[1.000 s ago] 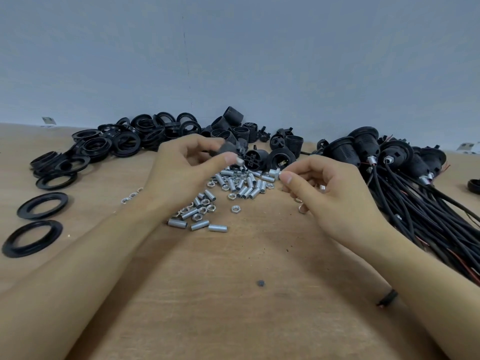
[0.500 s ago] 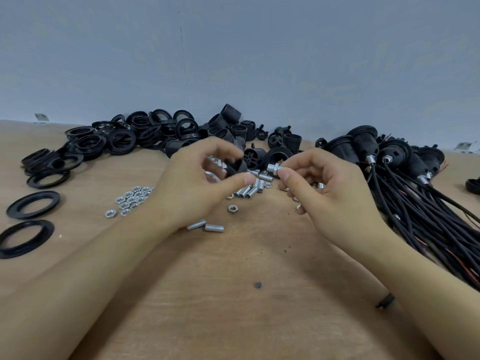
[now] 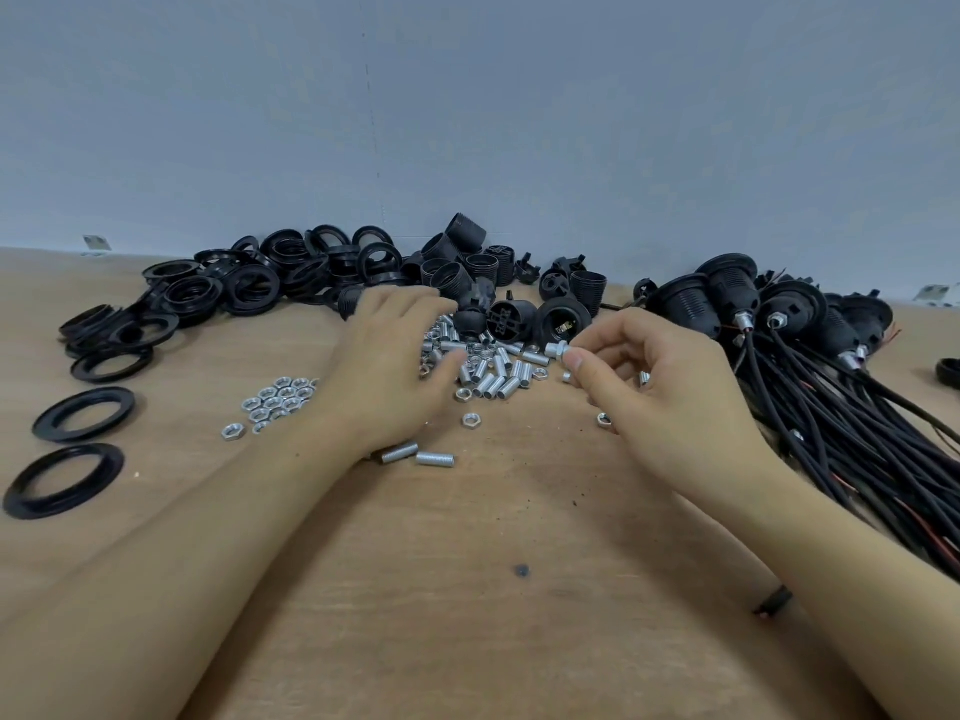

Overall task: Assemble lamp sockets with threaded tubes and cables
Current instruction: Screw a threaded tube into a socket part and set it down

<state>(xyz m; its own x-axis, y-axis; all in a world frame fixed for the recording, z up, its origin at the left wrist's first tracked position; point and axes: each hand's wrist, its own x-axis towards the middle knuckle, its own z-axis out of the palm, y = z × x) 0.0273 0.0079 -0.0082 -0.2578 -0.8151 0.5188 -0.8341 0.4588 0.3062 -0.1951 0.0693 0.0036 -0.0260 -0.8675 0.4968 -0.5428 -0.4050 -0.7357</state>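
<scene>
My right hand (image 3: 660,402) pinches a short silver threaded tube (image 3: 557,349) with a nut on it, between thumb and forefinger, above the heap of loose threaded tubes (image 3: 493,379). My left hand (image 3: 387,371) reaches over the left side of that heap, fingers loosely spread, with nothing visible in its grip. A black socket cap (image 3: 470,322) lies just off its fingertips, beside other black socket bodies (image 3: 563,319). Finished sockets on black cables (image 3: 727,298) lie at the right.
The wooden table (image 3: 467,589) carries hex nuts (image 3: 280,397) left of my left hand, two stray tubes (image 3: 418,454) under its wrist, black threaded rings (image 3: 249,288) at the back left, two flat rings (image 3: 83,413) at the far left, and the cable bundle (image 3: 857,439) along the right. A grey wall stands behind.
My left hand no longer holds the black socket cap; it has stretched forward over the tube heap. My right hand keeps the tube and has shifted slightly right.
</scene>
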